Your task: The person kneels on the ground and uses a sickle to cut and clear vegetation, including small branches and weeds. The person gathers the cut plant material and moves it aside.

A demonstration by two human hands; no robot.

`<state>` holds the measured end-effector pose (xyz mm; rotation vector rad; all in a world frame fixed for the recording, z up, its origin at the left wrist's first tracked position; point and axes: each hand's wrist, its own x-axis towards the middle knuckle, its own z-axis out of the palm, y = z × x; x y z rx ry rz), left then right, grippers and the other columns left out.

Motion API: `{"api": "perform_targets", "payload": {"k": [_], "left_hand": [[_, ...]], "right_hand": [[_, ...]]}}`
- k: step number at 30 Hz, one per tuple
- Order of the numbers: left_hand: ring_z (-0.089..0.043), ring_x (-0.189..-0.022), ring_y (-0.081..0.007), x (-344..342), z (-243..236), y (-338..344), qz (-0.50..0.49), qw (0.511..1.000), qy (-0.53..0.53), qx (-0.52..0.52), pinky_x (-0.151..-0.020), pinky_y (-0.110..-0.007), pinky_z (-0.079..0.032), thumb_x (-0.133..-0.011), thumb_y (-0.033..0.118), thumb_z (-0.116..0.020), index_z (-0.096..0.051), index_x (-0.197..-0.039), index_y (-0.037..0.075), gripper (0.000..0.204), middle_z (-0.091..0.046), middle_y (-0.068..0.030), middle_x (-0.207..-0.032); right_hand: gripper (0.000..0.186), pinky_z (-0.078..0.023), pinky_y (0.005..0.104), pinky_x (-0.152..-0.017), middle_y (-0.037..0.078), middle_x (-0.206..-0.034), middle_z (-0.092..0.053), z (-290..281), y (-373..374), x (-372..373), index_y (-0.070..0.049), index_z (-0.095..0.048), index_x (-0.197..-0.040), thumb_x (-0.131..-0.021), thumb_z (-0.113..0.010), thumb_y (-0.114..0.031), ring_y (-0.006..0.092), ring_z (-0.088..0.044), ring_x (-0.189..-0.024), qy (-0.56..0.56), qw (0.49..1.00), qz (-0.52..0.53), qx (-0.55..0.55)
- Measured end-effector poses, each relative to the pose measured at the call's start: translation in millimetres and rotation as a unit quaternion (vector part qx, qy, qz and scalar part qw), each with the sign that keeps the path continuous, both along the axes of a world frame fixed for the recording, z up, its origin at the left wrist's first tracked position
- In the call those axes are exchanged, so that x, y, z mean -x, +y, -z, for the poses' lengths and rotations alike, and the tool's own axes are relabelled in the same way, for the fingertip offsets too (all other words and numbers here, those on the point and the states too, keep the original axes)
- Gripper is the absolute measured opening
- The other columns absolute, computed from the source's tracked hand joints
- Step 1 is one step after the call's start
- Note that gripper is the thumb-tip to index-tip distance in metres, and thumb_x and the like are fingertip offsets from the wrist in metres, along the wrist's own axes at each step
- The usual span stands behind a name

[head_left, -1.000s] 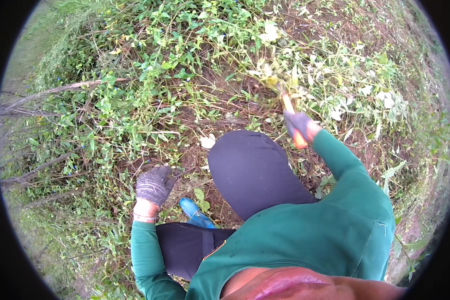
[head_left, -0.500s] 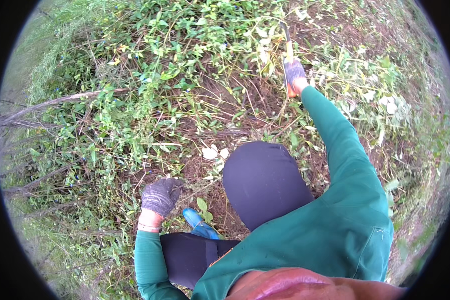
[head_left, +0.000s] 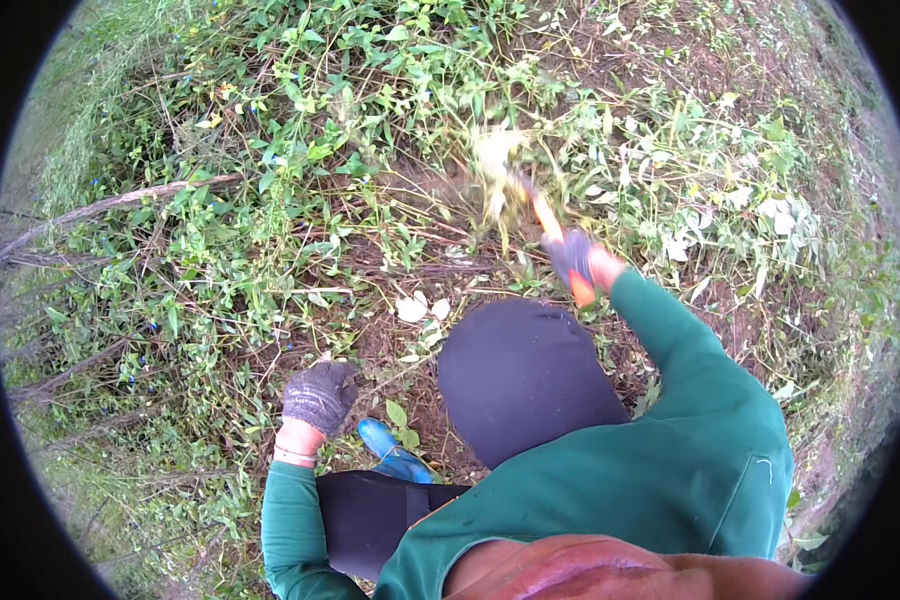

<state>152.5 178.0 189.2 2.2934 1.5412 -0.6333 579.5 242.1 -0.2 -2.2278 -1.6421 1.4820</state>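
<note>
Weedy ground (head_left: 220, 300) has brown soil (head_left: 378, 340) in patches. Before the raised knee (head_left: 520, 370) is a hand tool (head_left: 547, 215), its far end blurred near pale leaves (head_left: 492, 155); a chopping stroke seems in hand. The gloved right hand (head_left: 568, 255) has its fingers wrapped around the orange handle (head_left: 582, 292); a next stroke would call for such firm grip. The gloved left hand (head_left: 320, 396), near the blue boot (head_left: 396, 453), has curled fingers; whether they hold something, I cannot tell. No container is visible.

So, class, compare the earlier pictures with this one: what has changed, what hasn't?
The right grip, holding the orange-handled tool, reached forward, then came back toward the knee. The knee shifted slightly right, showing more of the pale leaves beside it. Nothing was visibly let go. The left grip stayed near the blue boot.
</note>
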Motion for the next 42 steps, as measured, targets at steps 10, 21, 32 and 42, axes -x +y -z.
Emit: {"api": "perform_targets", "payload": {"k": [10,21,32,42], "left_hand": [[-0.062,-0.081,-0.0322,-12,-22,-5,0.051,0.993,-0.087,-0.065,-0.070,-0.044,-0.048,-0.079,0.027,-0.063,-0.065,-0.098,0.012,0.024,-0.064,-0.0131,-0.086],[-0.063,-0.084,-0.0329,4,-11,-10,0.022,0.998,-0.039,-0.037,-0.074,-0.044,-0.050,-0.079,0.031,-0.062,-0.064,-0.100,0.013,0.028,-0.066,-0.0130,-0.091],[-0.063,-0.086,-0.0341,4,-10,6,0.011,0.998,-0.056,0.027,-0.074,-0.046,-0.049,-0.082,0.033,-0.060,-0.063,-0.100,0.014,0.027,-0.065,-0.0136,-0.099],[-0.063,-0.082,-0.0320,-7,-21,-7,0.034,0.998,-0.053,-0.030,-0.072,-0.044,-0.049,-0.080,0.031,-0.061,-0.063,-0.102,0.014,0.027,-0.065,-0.0118,-0.092]], "right_hand": [[0.053,-0.050,0.0429,-0.065,0.023,-0.076,-0.062,-47,-104,-41,-0.002,-0.053,-0.110,-0.087,-0.055,-0.050,0.0365,-0.063,-0.072,-0.074,0.991,0.020,-0.109],[0.040,-0.048,0.0449,-0.078,0.019,-0.096,-0.064,-33,108,-110,-0.011,-0.055,-0.111,-0.087,-0.053,-0.043,0.0342,-0.063,-0.089,-0.220,0.967,0.072,-0.108],[0.045,-0.047,0.0472,-0.083,0.023,-0.099,-0.063,-57,-266,-294,-0.006,-0.059,-0.108,-0.084,-0.057,-0.044,0.0398,-0.060,-0.096,-0.418,0.881,0.215,0.044],[0.035,-0.048,0.0468,-0.069,0.015,-0.080,-0.064,-89,4,-49,-0.009,-0.054,-0.097,-0.091,-0.049,-0.044,0.0337,-0.064,-0.075,-0.203,0.927,-0.193,-0.251]]}}
